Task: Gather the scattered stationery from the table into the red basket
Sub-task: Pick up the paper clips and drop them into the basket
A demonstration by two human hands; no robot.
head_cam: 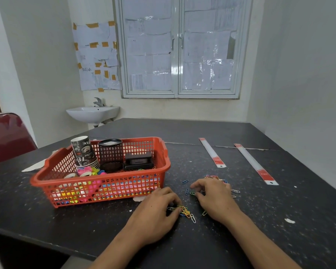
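Note:
The red basket (163,152) stands at the left of the dark table and holds a stack of paper cups (83,150), a black mesh pen holder (110,154), a black stapler (138,161), tape rolls and coloured clips. Coloured paper clips (186,211) lie scattered on the table to the basket's right. My left hand (159,208) lies palm down with curled fingers gathering a small pile of them. My right hand (213,193) is palm down over more clips (214,177), fingertips curled onto the table. Two rulers in sleeves (211,152) (255,164) lie further right.
The table's front edge (47,239) runs close below my left arm. A dark red chair (8,134) stands at the far left. White paper scraps (34,166) lie behind the basket. A sink (93,112) hangs on the back wall.

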